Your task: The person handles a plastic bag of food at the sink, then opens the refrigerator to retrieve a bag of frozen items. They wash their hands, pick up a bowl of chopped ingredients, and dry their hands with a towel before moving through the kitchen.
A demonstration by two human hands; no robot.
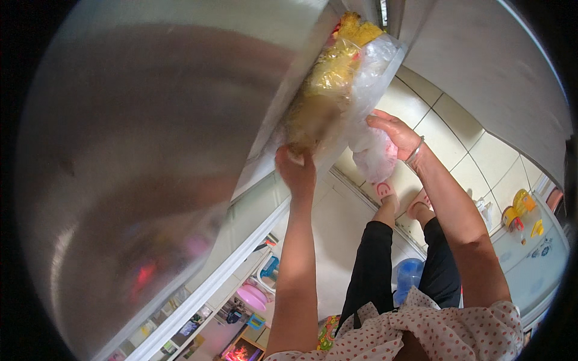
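Note:
My right hand grips a thin plastic bag with pinkish contents, beside the outer wall of a pulled-out, translucent drawer. My left hand is at the drawer's near end, thumb and fingers curled against the contents; their tips are partly hidden, so I cannot tell whether they grip anything. Inside the drawer lies a clear plastic bag with yellowish contents. A crumpled yellow item is at the far end, and whitish plastic wrap runs along the right side.
A large brushed-metal panel fills the left. A grey, door-like panel stands at the right. Yellow-capped bottles stand by a pale glossy surface. A blue plastic container is behind my legs; a pink basin is lower left.

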